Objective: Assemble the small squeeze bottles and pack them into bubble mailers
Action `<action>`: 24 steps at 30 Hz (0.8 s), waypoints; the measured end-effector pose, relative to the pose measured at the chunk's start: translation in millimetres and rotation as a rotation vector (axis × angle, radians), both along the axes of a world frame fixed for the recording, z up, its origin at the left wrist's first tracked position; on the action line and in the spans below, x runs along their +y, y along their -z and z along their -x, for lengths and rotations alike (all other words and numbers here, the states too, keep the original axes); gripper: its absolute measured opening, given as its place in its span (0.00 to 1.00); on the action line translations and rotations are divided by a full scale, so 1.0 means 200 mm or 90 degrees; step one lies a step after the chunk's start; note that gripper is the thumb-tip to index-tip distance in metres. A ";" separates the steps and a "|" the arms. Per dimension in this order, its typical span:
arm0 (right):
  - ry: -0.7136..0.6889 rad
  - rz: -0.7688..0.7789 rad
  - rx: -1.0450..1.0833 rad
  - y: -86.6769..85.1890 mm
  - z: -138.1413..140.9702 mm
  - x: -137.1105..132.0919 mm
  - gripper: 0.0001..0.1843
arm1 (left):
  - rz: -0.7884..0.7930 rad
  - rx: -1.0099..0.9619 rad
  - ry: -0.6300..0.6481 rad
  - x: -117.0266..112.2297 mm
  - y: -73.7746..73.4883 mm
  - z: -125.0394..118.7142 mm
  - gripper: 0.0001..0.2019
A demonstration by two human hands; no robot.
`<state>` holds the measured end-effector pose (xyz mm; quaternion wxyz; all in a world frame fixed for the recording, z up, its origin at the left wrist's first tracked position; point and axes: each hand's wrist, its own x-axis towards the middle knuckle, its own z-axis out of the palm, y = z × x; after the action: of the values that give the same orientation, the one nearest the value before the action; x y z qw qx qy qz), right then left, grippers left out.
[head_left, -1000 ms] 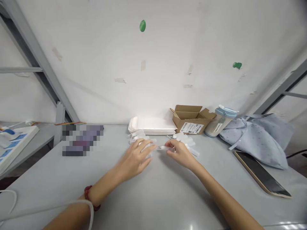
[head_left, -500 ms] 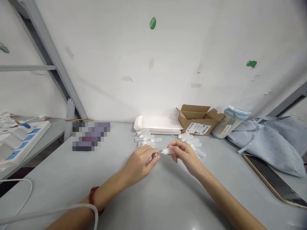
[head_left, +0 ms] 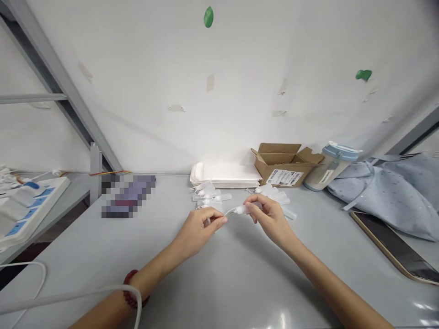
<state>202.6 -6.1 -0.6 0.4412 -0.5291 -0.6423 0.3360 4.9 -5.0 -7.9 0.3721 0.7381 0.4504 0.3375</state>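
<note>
My right hand point(head_left: 270, 219) is closed around a small translucent squeeze bottle point(head_left: 241, 209), its nozzle pointing left. A thin metal tip shows at the nozzle, and a white strap point(head_left: 230, 209) curves from it to my left hand point(head_left: 202, 227). The thumb and fingers of my left hand pinch the strap's far end; whatever sits on that end is hidden. Behind my left hand lies a group of similar bottles point(head_left: 208, 196). Beyond my right hand is another group of bottles point(head_left: 279, 197), partly covered by the hand.
A stack of white sheets or envelopes point(head_left: 229, 172) lies against the wall, beside an open cardboard box point(head_left: 286, 169). Farther right are a blue-lidded cup point(head_left: 331, 167), a blue cloth bag point(head_left: 394, 196) and a phone point(head_left: 391, 242). At left are a power strip point(head_left: 32, 205) and a white cable point(head_left: 85, 292).
My left fingers have closed into a pinch at the strap's end, and the strap has gone from a loop to a shallower arc. The view has shifted slightly.
</note>
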 end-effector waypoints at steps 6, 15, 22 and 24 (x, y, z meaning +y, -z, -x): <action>0.019 -0.008 0.021 -0.01 0.01 -0.01 0.11 | 0.177 -0.110 -0.003 0.01 0.01 0.01 0.13; -0.018 0.022 0.058 -0.01 0.04 -0.03 0.10 | 0.300 -0.284 0.063 0.03 0.00 0.03 0.11; -0.030 0.027 0.058 -0.01 0.05 -0.05 0.11 | 0.354 -0.308 0.067 0.02 0.00 0.03 0.10; -0.024 0.023 0.054 -0.01 0.06 -0.06 0.11 | 0.364 -0.314 0.066 0.02 -0.01 0.03 0.10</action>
<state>191.4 -18.0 0.9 0.4522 -0.5101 -0.6267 0.3777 -0.2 -0.9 -6.7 0.6768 0.5226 0.3856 0.3465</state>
